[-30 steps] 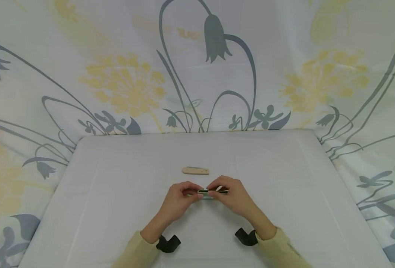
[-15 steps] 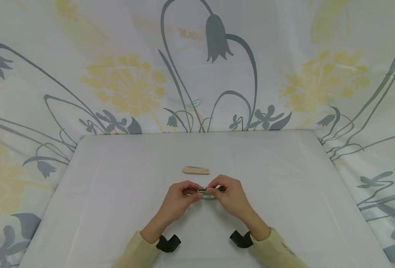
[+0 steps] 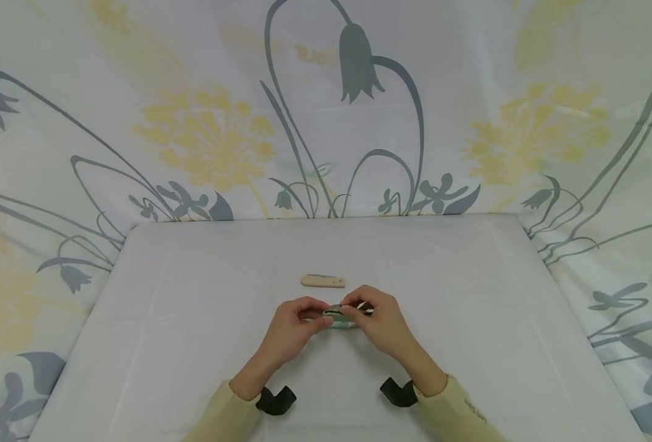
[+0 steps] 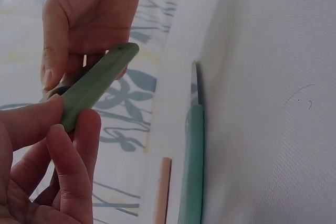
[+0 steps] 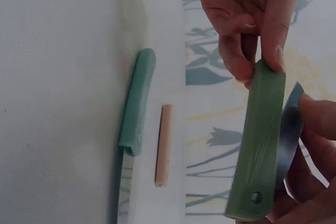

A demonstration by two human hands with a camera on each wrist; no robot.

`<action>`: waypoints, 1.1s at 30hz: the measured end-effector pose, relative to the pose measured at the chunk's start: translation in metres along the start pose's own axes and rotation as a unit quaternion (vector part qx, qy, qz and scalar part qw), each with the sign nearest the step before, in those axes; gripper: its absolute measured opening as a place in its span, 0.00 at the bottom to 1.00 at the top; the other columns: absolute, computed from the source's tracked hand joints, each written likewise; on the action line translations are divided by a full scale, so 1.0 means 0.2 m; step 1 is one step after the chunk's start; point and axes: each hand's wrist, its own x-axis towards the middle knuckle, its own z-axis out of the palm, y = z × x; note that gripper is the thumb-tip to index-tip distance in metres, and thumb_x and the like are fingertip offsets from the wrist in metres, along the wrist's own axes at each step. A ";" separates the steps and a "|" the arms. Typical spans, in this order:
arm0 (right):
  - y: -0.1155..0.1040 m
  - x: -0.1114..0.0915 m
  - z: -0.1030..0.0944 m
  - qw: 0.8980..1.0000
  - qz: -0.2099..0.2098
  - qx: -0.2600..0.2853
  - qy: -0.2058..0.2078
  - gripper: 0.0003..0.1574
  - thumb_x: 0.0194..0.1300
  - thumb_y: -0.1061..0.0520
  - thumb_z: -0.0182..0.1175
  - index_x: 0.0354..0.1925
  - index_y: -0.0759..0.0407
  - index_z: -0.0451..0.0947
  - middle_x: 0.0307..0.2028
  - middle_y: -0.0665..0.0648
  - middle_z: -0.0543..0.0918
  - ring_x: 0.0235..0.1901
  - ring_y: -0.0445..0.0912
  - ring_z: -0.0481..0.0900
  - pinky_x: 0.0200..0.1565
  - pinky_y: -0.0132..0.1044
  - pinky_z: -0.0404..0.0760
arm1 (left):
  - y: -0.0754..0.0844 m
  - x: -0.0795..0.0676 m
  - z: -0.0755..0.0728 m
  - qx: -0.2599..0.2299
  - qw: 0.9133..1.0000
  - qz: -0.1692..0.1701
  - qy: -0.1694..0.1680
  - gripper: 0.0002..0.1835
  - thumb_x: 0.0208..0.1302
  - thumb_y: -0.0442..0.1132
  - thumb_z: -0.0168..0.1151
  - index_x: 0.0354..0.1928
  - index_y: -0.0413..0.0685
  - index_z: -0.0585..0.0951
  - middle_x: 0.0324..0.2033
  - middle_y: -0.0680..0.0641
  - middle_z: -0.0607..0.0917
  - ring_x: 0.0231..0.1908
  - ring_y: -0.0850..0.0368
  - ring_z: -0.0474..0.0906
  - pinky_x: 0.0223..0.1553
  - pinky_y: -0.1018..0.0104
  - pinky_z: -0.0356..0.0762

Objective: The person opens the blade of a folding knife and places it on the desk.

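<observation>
Between both hands is a green folding knife (image 5: pixel 254 140), held over the table, its blade (image 5: pixel 287 135) swung partly out from the handle. My left hand (image 3: pixel 293 325) pinches one end of the handle. My right hand (image 3: pixel 380 319) is at the other end, near the rivet, its fingers pinching the blade in the right wrist view. Below them on the table lies a teal knife (image 4: pixel 194 166) with its blade out. Farther back rests a beige folding knife (image 3: pixel 323 281), its blade folded into the handle.
A white cloth covers the table (image 3: pixel 221 264). Behind and beside it hangs a floral curtain (image 3: pixel 204 135). Black curved pieces (image 3: pixel 276 400) stick out at both sleeve cuffs.
The blade of the held green knife now shows raised above its handle, where before only a dark slot showed. My right hand has shifted slightly left and upward.
</observation>
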 end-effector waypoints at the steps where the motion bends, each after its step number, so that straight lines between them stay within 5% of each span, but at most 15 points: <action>1: 0.00 0.01 0.00 1.000 -0.007 -0.007 -0.006 0.04 0.64 0.57 0.69 0.39 0.51 0.84 0.36 0.44 0.84 0.33 0.41 0.79 0.38 0.37 0.80 | 0.00 0.00 0.00 0.000 1.000 -0.001 0.003 0.10 0.61 0.36 0.71 0.44 0.45 0.86 0.34 0.49 0.88 0.34 0.57 0.84 0.30 0.67 0.74; 13: -0.06 0.04 0.00 0.995 -0.025 -0.089 -0.030 0.02 0.61 0.58 0.70 0.36 0.52 0.88 0.31 0.41 0.82 0.28 0.37 0.75 0.31 0.33 0.77 | 0.00 0.01 0.01 0.017 1.000 0.018 0.000 0.08 0.62 0.40 0.71 0.42 0.47 0.86 0.35 0.51 0.87 0.35 0.57 0.85 0.32 0.65 0.76; 23: -0.04 0.04 0.00 0.998 -0.030 -0.051 0.013 0.03 0.60 0.61 0.70 0.35 0.55 0.87 0.33 0.43 0.85 0.32 0.38 0.80 0.33 0.36 0.80 | 0.00 0.01 -0.01 0.031 0.999 0.023 0.022 0.05 0.60 0.37 0.72 0.38 0.50 0.86 0.36 0.52 0.87 0.34 0.59 0.84 0.29 0.67 0.75; 33: -0.04 0.03 -0.07 0.998 0.041 -0.017 0.034 0.05 0.63 0.63 0.68 0.39 0.56 0.84 0.35 0.48 0.84 0.37 0.43 0.82 0.37 0.36 0.83 | -0.02 0.01 -0.03 -0.028 0.998 0.008 0.048 0.06 0.58 0.33 0.73 0.38 0.44 0.86 0.38 0.47 0.86 0.36 0.57 0.85 0.34 0.68 0.80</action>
